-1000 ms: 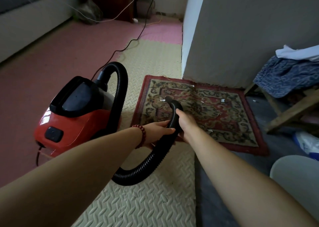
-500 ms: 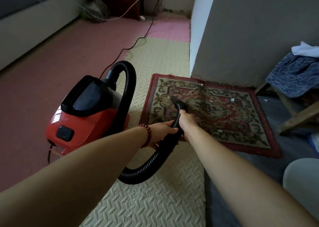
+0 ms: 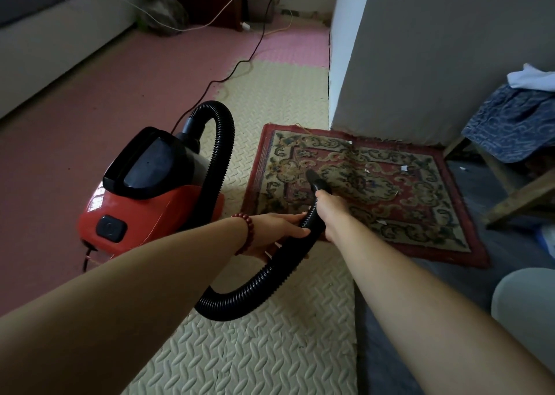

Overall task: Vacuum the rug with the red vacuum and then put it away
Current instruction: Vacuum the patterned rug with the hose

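Holding the black hose [image 3: 255, 289] with 2 hands, both clamped on it. Right hand [image 3: 329, 211] is wrapped round the hose just behind the nozzle [image 3: 315, 181]; fingers are on the far side, mostly hidden. Left hand [image 3: 279, 232] grips the hose a bit further back, thumb on top, fingers curled underneath. Red bead bracelet [image 3: 246, 229] on the left wrist.

Nozzle tip is over the left-centre part of the rug [image 3: 405, 202], pointing down and away. Cannot tell if it is touching the pile or just above it.

Red vacuum [image 3: 168, 211] sits on the floor left of the rug, near it but apart, straddling the edge of the beige foam mat [image 3: 270, 349] and the pink floor [image 3: 90, 94]. Black top housing, black button on the near face. Hose arcs up from its far end, runs down behind the forearm, loops low over the mat and rises to the hands. Power cord [image 3: 258, 43] trails from behind the vacuum toward the far wall.

Rug lies flat against the base of the grey wall corner [image 3: 420, 49]. A few small white scraps [image 3: 404, 168] on it, right of the nozzle. Wooden stool [image 3: 522, 196] with blue cloth [image 3: 516, 124] stands right of the rug.
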A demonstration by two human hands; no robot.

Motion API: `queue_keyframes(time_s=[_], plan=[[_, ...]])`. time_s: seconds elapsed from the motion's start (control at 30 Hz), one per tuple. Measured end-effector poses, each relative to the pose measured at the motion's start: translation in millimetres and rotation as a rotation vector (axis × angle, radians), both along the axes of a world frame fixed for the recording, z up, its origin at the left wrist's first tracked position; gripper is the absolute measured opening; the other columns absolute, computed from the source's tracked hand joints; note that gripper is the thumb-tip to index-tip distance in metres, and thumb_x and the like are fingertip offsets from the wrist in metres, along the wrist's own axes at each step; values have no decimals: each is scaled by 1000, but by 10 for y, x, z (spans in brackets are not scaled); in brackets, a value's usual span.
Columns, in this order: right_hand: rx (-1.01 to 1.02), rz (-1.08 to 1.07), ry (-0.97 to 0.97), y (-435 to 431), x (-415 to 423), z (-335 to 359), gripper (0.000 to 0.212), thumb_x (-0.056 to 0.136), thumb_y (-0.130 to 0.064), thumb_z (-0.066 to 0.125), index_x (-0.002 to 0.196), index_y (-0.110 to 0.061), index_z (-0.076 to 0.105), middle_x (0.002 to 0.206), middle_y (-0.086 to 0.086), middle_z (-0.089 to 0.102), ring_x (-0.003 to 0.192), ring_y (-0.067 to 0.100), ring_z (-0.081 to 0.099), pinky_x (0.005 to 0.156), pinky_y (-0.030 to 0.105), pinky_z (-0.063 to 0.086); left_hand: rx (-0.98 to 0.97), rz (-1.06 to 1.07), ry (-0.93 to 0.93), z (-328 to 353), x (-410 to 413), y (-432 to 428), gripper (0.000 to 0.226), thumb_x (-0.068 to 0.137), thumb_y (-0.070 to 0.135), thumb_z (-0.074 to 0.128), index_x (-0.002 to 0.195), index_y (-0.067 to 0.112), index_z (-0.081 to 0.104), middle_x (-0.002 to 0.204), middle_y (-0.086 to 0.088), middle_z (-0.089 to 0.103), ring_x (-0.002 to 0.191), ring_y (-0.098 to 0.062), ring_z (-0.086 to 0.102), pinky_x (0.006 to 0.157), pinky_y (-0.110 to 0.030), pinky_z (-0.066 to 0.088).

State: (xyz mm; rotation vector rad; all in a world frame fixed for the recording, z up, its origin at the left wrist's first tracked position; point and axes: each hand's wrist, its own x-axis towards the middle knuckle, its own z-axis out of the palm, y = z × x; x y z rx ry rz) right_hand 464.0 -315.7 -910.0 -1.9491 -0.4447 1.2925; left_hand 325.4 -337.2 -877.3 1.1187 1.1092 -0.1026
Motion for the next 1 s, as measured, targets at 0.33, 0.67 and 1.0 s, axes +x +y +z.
queue_keyframes(time_s=[0.33, 0.67, 1.0], plan=[[-63, 7, -9, -76, 119, 36, 52, 94, -31, 45, 142, -12, 36, 132, 12, 51, 111, 33, 54, 85, 38, 46, -4, -83, 8, 74, 90, -52, 48, 94, 32, 53, 138, 44, 36, 118, -9, 66, 96, -28, 63, 96, -47, 48], [-85, 17, -63, -233, 457, 49, 50, 93, -33, 50, 138, -11, 42, 127, 13, 53, 109, 32, 53, 82, 37, 44, 11, -210, -25, 128, 264, -150, 49, 91, 31, 58, 134, 47, 40, 123, -9, 63, 90, -26, 62, 92, -43, 51], [-150, 124, -108, -343, 573, 29, 44, 97, -29, 46, 136, -6, 45, 125, 13, 52, 105, 30, 53, 80, 32, 42, 203, 64, 125, -70, 368, -6, 45, 90, 34, 60, 133, 26, 49, 114, 4, 63, 90, -13, 63, 75, -30, 54]])
